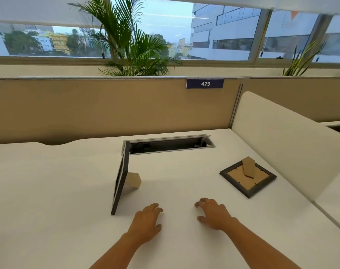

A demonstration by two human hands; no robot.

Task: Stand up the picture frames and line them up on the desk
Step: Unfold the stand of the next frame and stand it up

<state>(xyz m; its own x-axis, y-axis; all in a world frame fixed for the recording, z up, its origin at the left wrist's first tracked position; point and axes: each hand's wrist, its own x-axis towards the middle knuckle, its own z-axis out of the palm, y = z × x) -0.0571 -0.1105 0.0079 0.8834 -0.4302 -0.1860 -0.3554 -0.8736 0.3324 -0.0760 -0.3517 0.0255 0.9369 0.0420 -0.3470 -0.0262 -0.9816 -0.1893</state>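
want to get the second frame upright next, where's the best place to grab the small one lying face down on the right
Probably take the small frame by its dark border, pinching the near-left and far-right edges from above with the right hand. It lies face down on the desk with its cardboard stand sticking up from the back, so the rigid rim is the safer hold and the stand stays free to prop it.

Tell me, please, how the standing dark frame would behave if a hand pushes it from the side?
The standing frame would probably tip easily: it stands on a thin edge, propped only by a small cardboard easel leg. It looks stiff and likely light. On the smooth white desk it may slide first.
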